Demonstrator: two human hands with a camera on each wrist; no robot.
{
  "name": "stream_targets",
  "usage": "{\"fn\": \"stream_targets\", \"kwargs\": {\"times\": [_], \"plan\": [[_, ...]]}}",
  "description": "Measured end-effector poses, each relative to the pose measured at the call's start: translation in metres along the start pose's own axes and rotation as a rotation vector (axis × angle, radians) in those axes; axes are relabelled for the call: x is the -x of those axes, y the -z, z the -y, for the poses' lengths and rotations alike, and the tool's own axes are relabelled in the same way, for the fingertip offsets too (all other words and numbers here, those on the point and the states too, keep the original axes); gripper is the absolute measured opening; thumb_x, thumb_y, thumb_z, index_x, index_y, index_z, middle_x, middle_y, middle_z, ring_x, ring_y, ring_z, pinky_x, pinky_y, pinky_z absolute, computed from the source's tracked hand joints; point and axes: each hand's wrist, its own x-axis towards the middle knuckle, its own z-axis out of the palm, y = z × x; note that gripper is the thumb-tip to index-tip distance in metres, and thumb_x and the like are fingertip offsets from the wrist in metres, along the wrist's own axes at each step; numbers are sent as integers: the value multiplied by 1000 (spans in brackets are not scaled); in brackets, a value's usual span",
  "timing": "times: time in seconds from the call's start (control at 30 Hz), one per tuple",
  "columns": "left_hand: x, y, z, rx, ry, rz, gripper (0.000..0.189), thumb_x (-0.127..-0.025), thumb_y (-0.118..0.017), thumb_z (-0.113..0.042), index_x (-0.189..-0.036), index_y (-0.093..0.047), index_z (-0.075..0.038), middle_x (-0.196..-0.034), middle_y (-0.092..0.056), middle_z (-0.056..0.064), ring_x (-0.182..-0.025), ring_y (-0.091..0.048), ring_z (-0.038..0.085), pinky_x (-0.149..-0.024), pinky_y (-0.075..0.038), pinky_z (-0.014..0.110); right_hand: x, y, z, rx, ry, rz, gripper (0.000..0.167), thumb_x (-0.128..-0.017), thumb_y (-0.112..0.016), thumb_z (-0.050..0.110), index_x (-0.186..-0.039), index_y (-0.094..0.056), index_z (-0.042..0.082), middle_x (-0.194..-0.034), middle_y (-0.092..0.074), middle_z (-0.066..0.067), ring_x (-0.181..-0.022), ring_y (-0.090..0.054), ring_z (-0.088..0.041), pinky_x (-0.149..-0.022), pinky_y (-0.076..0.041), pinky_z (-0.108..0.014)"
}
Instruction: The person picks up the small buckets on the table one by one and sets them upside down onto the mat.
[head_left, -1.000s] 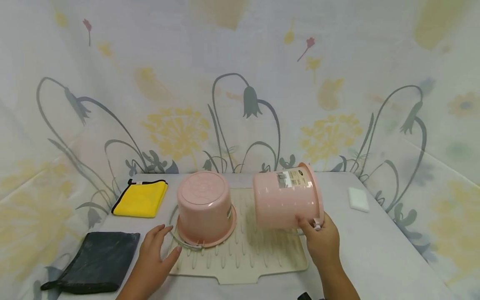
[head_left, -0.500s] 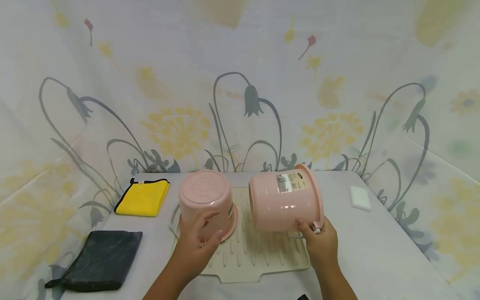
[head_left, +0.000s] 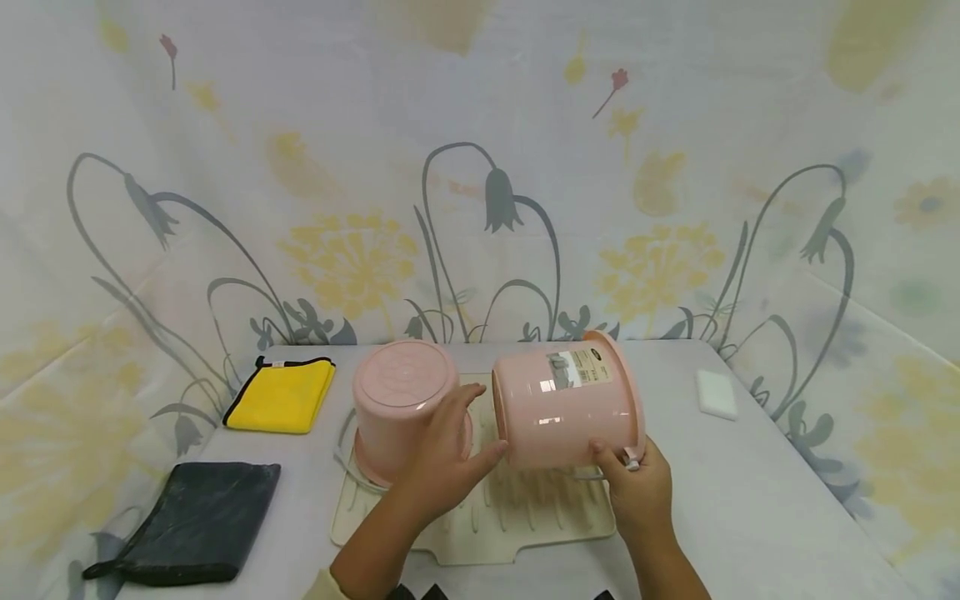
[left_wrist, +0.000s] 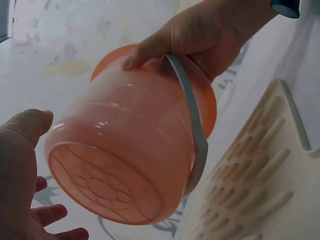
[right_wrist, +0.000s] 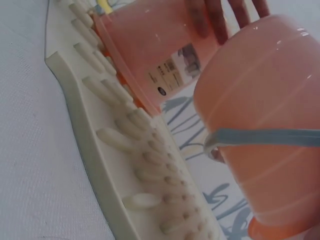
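Observation:
My right hand grips a pink plastic bucket by its rim, thumb on the outer wall. This bucket lies sideways in the air above a cream draining board, its base facing left and its grey handle hanging below. My left hand reaches in beside the base with fingers spread; whether the thumb touches the bucket cannot be told. Behind the left hand, a second pink bucket stands upside down on the board's left half. In the right wrist view its label shows, with left-hand fingers in front.
On the white table, a folded yellow cloth lies at the back left. A dark grey folded cloth or pouch is nearer on the left. A white sponge-like block sits at the right. A flowered curtain hangs behind.
My left hand has moved right, from beside the upside-down bucket to the base of the held one. The held bucket has shifted slightly left and turned a little.

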Motion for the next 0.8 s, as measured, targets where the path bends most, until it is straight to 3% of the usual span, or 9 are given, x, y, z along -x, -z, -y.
{"fn": "stream_targets", "kwargs": {"times": [0.23, 0.37, 0.47, 0.63, 0.8], "plan": [[-18, -18, 4, 92, 76, 36, 104, -83, -82, -56, -165, -20, -41, -171, -26, 0, -158, -27, 30, -119, -35, 65, 0, 1, -3, -21, 12, 5, 32, -91, -83, 16, -110, -66, -2, -92, -66, 3, -80, -58, -10, -66, -51, -18], [-27, -24, 7, 147, 86, 40, 111, -81, -82, -57, -166, -12, -43, -174, -22, 3, -158, -26, 33, -118, -37, 65, 0, 0, -2, -77, 13, 10, 33, -91, -82, 12, -114, -65, -4, -96, -69, 2, -86, -63, -9, -73, -54, -16], [-30, -26, 8, 180, 87, 52, 116, -77, -81, -66, -167, -11, -42, -173, -21, 3, -156, -27, 32, -117, -37, 64, 2, 0, 0, -135, 8, 19, 33, -92, -81, 8, -116, -63, -6, -99, -70, 2, -91, -67, -8, -79, -56, -15], [-31, -28, 9, 266, 59, 67, 133, -67, -78, -81, -167, 0, -41, -175, -13, 8, -155, -26, 34, -117, -37, 61, 5, 0, 6, -208, 34, 40, 26, -93, -76, 1, -114, -61, -5, -101, -70, 0, -92, -68, -7, -81, -57, -16], [-32, -30, 9, 355, 46, 65, 138, -62, -84, -80, -165, 3, -48, -174, -10, 7, -151, -30, 33, -115, -42, 53, 6, -1, 9, -277, 53, 78, 23, -93, -72, -6, -113, -60, -2, -103, -69, -3, -92, -68, -7, -81, -59, -19]]}}
